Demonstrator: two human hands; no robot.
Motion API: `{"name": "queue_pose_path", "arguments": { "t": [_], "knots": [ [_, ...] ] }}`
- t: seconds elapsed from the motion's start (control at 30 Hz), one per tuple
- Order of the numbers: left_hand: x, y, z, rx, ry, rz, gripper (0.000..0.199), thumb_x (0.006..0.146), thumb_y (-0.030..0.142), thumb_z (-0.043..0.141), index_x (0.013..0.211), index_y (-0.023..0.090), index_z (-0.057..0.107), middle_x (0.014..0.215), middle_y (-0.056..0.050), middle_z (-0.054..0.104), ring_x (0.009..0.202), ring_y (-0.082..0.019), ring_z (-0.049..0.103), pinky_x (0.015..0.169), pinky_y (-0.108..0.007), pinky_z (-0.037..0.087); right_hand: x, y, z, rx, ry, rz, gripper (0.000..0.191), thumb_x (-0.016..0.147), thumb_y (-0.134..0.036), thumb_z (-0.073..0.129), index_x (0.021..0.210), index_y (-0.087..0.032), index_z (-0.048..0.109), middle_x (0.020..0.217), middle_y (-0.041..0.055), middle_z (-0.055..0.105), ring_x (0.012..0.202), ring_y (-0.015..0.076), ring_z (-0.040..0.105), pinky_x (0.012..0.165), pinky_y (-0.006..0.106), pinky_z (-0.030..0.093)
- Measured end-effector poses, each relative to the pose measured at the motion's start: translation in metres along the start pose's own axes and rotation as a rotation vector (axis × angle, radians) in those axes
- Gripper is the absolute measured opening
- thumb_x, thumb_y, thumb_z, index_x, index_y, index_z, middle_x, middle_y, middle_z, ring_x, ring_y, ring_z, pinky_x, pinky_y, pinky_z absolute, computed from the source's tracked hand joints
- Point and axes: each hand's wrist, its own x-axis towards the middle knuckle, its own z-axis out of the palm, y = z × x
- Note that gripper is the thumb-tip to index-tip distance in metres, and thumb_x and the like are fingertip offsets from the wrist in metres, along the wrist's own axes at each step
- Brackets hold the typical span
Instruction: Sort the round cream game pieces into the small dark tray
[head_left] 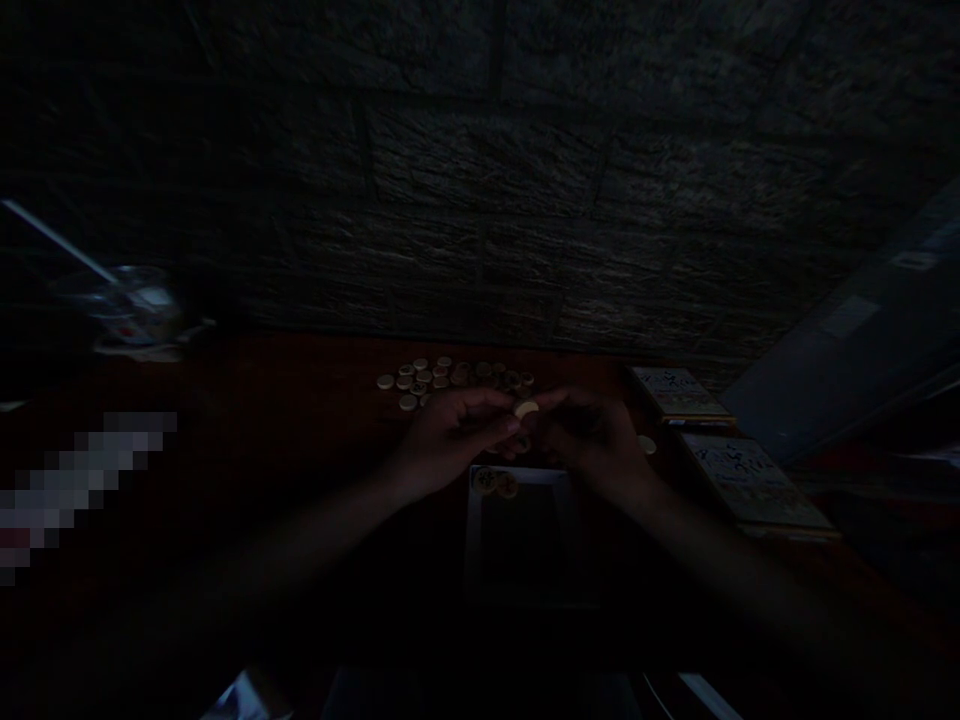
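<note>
In dim light, my left hand [457, 435] and my right hand [596, 440] meet above the table. Between their fingertips is a pale round piece [526, 409], gripped by my left hand and touched by my right fingers. Another round piece [517, 443] shows just below it, near my left fingers. Under my hands lies an open shallow box [472, 540], with two dark-marked round pieces [496, 484] in its upper left corner. Several round pieces [424, 377] are spread on the table [300, 400] behind my hands, partly hidden by them.
Two boxes with writing, one farther [679, 392] and one nearer [754, 482], lie at the right. A lone round piece [646, 444] is beside my right hand. At the left stands a clear cup [142, 310] with a straw. A stone wall [480, 200] rises behind the table.
</note>
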Motion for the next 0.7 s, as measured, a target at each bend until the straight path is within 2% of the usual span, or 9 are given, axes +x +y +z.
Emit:
{"name": "queue_pose_path", "arguments": {
  "t": [0.23, 0.43, 0.53, 0.7],
  "knots": [
    [-0.0002, 0.0004, 0.0014, 0.059, 0.010, 0.019, 0.014, 0.088, 0.029, 0.074, 0.095, 0.018, 0.077, 0.092, -0.005, 0.078, 0.074, -0.015, 0.073, 0.071, -0.028, 0.058, -0.0010, 0.0011, 0.0001, 0.073, 0.002, 0.152, 0.021, 0.084, -0.039, 0.078, 0.084, -0.019, 0.074, 0.067, -0.0005, 0.069, 0.053, 0.0099, 0.062, 0.046, 0.020, 0.051],
    [0.0006, -0.0011, 0.0000, 0.081, -0.003, 0.026, 0.015, 0.088, 0.031, 0.074, 0.096, 0.019, 0.078, 0.089, -0.006, 0.078, 0.075, -0.016, 0.073, 0.072, -0.028, 0.058, 0.0004, -0.0039, 0.0027, 0.047, -0.014, 0.059, 0.024, 0.080, -0.036, 0.082, 0.099, -0.022, 0.077, 0.079, 0.0018, 0.075, 0.059, 0.0115, 0.065, 0.051, 0.023, 0.052],
    [0.0005, -0.0022, -0.0018, 0.099, -0.030, 0.028, 0.016, 0.088, 0.032, 0.073, 0.097, 0.019, 0.078, 0.089, -0.006, 0.079, 0.073, -0.015, 0.072, 0.070, -0.027, 0.057, 0.0003, -0.0045, 0.0030, 0.030, -0.026, 0.017, 0.020, 0.079, -0.035, 0.083, 0.094, -0.023, 0.079, 0.079, 0.0014, 0.076, 0.061, 0.0119, 0.066, 0.053, 0.024, 0.053],
    [-0.0018, -0.0040, -0.0029, 0.185, -0.050, 0.022, 0.021, 0.091, 0.037, 0.070, 0.094, 0.018, 0.078, 0.089, -0.007, 0.079, 0.074, -0.015, 0.072, 0.069, -0.027, 0.056, -0.0005, -0.0019, 0.0015, 0.080, -0.009, 0.129, 0.019, 0.081, -0.040, 0.082, 0.083, -0.021, 0.078, 0.068, -0.0002, 0.072, 0.052, 0.0095, 0.061, 0.048, 0.021, 0.049]
  ]
}}
